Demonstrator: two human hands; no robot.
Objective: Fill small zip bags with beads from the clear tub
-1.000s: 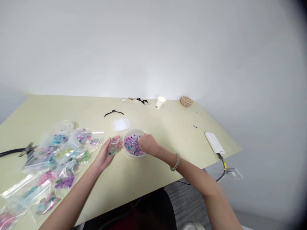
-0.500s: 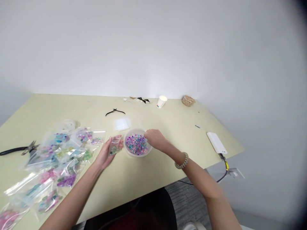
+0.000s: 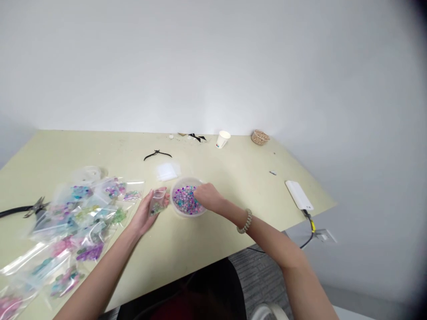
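Observation:
A clear round bowl of pink, purple and teal beads stands near the table's middle. My right hand reaches over its right side, fingers bent down at the beads; the fingertips and anything between them are hidden. Left of the bowl, my left hand holds a small clear bag with a few green and dark beads inside. A beaded bracelet circles my right wrist.
Several bead bags spread over the table's left side, with pliers beside them. Behind the bowl lie clear empty bags and black-handled pliers. A paper cup, brown-filled tub and white power bank stand farther right.
My right hand has moved slightly left and down, farther over the beads. My left hand still holds the small bag. The whole view has shifted a little.

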